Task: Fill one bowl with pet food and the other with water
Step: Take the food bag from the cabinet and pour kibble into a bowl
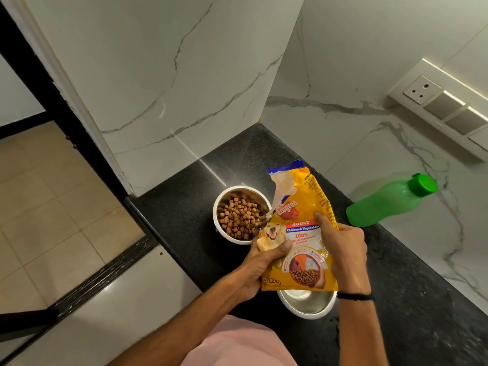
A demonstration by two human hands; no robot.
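Observation:
A yellow pet food bag is held above the black counter, tipped toward the far steel bowl. Brown kibble fills that bowl and a few pieces fall from the bag's torn corner over its rim. My left hand grips the bag's lower left edge, thumb across the front. My right hand grips its right side. A second steel bowl sits nearer me, mostly hidden under the bag; its visible part looks bare. A green water bottle with its cap on stands by the right wall.
Marble walls close the counter at the back and right. A socket and switch panel is mounted on the right wall. The counter's left edge drops to a tiled floor with a dark door frame.

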